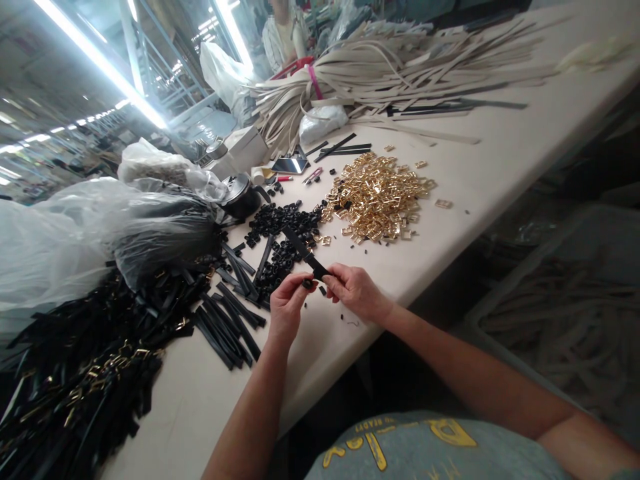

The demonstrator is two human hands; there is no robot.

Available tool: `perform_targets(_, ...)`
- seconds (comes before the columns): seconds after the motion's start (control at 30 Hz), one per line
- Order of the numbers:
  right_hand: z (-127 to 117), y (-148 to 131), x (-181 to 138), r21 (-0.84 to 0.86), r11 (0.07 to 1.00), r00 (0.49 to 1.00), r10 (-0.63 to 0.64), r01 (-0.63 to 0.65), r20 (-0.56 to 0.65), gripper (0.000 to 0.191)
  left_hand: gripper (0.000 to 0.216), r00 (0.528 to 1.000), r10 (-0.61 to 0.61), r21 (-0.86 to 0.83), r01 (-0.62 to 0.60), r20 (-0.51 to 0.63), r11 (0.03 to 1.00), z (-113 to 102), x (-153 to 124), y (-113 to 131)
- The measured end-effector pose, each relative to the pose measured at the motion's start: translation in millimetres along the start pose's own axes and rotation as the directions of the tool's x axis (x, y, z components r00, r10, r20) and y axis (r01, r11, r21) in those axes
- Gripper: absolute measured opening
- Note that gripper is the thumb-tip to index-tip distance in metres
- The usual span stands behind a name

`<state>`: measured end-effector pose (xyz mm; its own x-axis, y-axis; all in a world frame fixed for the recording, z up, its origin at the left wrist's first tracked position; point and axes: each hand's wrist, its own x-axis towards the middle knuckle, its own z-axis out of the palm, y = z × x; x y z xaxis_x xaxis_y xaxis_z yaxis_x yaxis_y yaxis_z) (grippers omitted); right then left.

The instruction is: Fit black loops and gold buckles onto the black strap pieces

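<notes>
Between my hands, above the table, is a black strap that slants up and to the left. My right hand pinches its lower end between thumb and fingers. My left hand is closed on a small black loop, close beside the strap end. Just beyond my hands lies a heap of small black loops. Past it to the right is a pile of gold buckles. Several loose black straps lie to the left of my left hand.
At the left, finished-looking black straps with gold buckles form a large heap beside plastic bags. A black pot, a phone and a bundle of pale strips stand farther back. The table edge runs along the right. A person is behind.
</notes>
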<state>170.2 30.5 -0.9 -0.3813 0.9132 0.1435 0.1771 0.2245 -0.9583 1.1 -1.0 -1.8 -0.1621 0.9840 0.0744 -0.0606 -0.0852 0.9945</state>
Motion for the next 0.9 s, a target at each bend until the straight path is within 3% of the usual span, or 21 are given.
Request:
perform_targets(0.13, 0.8, 1.0, 0.2, -0.060, 0.998, 1.000, -0.017, 0.018, 0.012, 0.022, 0.018, 0.999, 0.026, 0.065, -0.027, 0.022, 0.998, -0.6, -0.8, 1.2)
perform_targets(0.37, 0.3, 2.1, 2.2, -0.102, 0.988, 0.993, -0.117, 0.114, -0.033, 0.016, 0.017, 0.998, -0.031, 0.045, 0.033, -0.052, 0.998, 0.3, -0.1, -0.5)
perform_targets(0.53, 3.0, 5.7, 1.9, 0.078, 0.995, 0.996, -0.058, 0.063, -0.068, 0.033, 0.017, 0.991, -0.112, -0.033, 0.110, -0.071, 0.993, 3.8, -0.2, -1.0)
perform_targets(0.77, 4.1, 8.2, 1.1, 0.023, 0.995, 0.992, -0.091, 0.093, -0.085, 0.018, 0.019, 0.971, -0.222, -0.166, 0.204, -0.094, 0.965, 8.9, 0.7, 4.2)
perform_targets(0.9, 4.1, 10.0, 1.1, -0.011, 0.984, 0.975, -0.179, 0.179, -0.134, 0.021, 0.022, 0.954, -0.288, -0.281, 0.255, -0.082, 0.925, 9.1, 2.8, 5.2)
